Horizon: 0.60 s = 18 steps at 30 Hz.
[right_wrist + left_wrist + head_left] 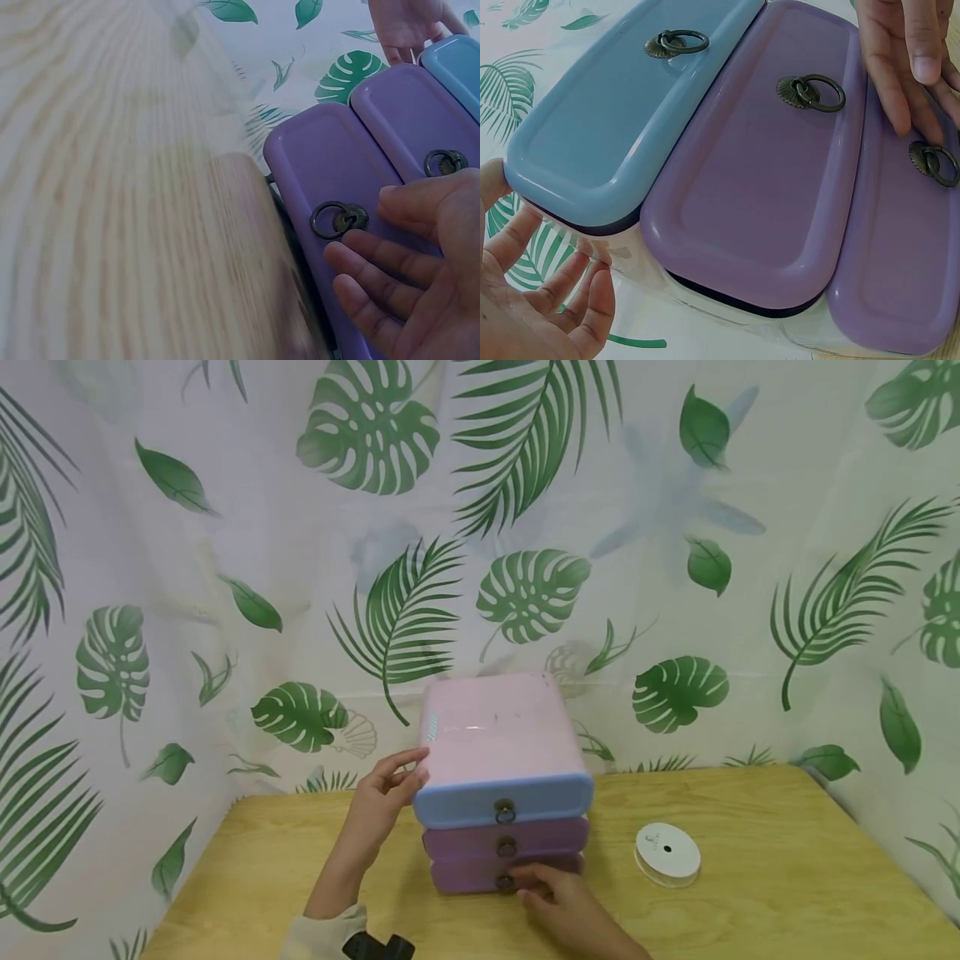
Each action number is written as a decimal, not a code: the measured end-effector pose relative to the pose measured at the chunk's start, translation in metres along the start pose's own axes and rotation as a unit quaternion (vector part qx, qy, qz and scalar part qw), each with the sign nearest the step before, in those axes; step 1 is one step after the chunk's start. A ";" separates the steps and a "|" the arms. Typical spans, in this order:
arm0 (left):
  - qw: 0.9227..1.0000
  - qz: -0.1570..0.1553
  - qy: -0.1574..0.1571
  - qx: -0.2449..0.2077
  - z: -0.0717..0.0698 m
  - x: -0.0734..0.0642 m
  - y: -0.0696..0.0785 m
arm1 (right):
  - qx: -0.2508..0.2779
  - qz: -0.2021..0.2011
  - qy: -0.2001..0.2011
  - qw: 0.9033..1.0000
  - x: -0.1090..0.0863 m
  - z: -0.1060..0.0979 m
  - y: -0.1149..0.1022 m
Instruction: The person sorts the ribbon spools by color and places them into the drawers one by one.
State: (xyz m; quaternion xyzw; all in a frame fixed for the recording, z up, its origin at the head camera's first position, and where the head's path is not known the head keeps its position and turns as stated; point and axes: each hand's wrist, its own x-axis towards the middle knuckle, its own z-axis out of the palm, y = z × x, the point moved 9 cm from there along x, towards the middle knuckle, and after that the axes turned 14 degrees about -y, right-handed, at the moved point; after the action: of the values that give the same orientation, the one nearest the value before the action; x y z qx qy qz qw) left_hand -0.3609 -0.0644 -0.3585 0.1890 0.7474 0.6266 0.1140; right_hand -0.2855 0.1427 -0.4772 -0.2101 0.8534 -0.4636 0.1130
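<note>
A small chest of drawers has a pink top (pixel 498 714) and three drawer fronts: a blue top drawer (pixel 457 808), a purple middle drawer (pixel 465 842) and a purple bottom drawer (pixel 461 877). Each front carries a bronze ring pull. My left hand (pixel 384 795) rests its fingertips against the chest's upper left side, at the edge of the blue front. Beside the lowest ring pull (pixel 349 218) is my right hand (pixel 442 277), its fingers loosely bent and its thumb apart from them. That ring hangs free of the fingers in the right wrist view.
To the right of the chest, a white spool (pixel 667 852) lies flat on the wooden table (pixel 757 860). Behind the chest hangs a white cloth (pixel 645 610) printed with green leaves. A black strap device (pixel 378 946) sits on the left wrist.
</note>
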 end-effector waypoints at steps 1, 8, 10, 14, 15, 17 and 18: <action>1.000 0.000 0.000 -0.001 0.000 0.000 0.000 | 0.000 0.000 0.000 1.000 0.001 0.001 0.001; 1.000 0.002 0.005 0.005 0.000 -0.002 0.000 | 0.026 0.001 -0.014 1.000 0.002 0.005 0.000; 1.000 0.004 0.005 0.000 -0.001 -0.002 0.000 | 0.030 0.002 -0.016 0.999 0.003 0.005 -0.002; 1.000 0.006 0.004 -0.007 0.000 -0.001 0.000 | 0.043 0.010 -0.019 0.999 0.003 0.006 -0.002; 1.000 0.006 0.002 -0.008 0.000 -0.001 0.000 | 0.050 0.013 -0.021 0.998 0.003 0.006 -0.001; 1.000 0.007 0.001 -0.010 0.001 -0.001 0.000 | 0.069 0.018 -0.024 0.997 0.003 0.007 0.001; 1.000 0.007 0.001 -0.010 0.001 -0.001 0.000 | 0.081 0.017 -0.025 0.996 0.003 0.008 0.002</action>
State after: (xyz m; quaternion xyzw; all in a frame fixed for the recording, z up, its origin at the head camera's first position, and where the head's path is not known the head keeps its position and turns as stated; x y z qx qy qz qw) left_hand -0.3600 -0.0637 -0.3586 0.1928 0.7400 0.6348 0.1104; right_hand -0.2853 0.1367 -0.4827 -0.1970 0.8136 -0.5235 0.1586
